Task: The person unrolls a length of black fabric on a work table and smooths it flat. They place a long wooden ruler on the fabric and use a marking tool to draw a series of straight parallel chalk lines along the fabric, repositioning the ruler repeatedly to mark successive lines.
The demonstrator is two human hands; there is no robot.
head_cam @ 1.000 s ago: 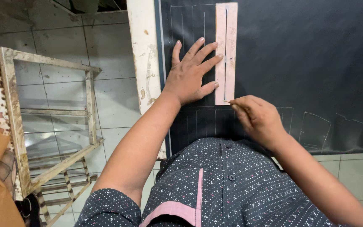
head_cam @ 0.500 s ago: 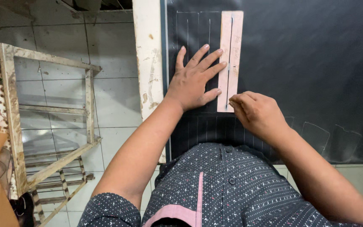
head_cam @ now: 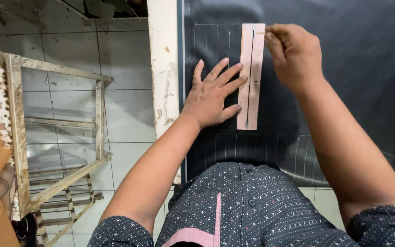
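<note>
a tiled floor runs under a white-edged table (head_cam: pixel 163 68), and dark cloth (head_cam: pixel 344 68) is spread flat across its top, already carrying thin pale lines. a worn wooden frame (head_cam: pixel 17 137) stands off to your left, well apart from the work.

the pink slotted template strip (head_cam: pixel 251 75) lies lengthwise on the cloth, away from you, just right of those drawn lines. it looks thin, light and fairly stiff, so it would likely skate on the fabric unless pressed down; the flat left edge seems the best place to bear on it. the cloth itself looks soft and liable to ripple if dragged.

your left hand (head_cam: pixel 211 96) lies palm down, fingers spread open, fingertips resting over the strip's left edge, wrist straight and forearm reaching up from the table's near edge. your right hand (head_cam: pixel 293 52) is stretched to the strip's far end, fingers pinched closed around a slim marking tool (head_cam: pixel 260 33) whose tip sits at the top of the slot.
</note>
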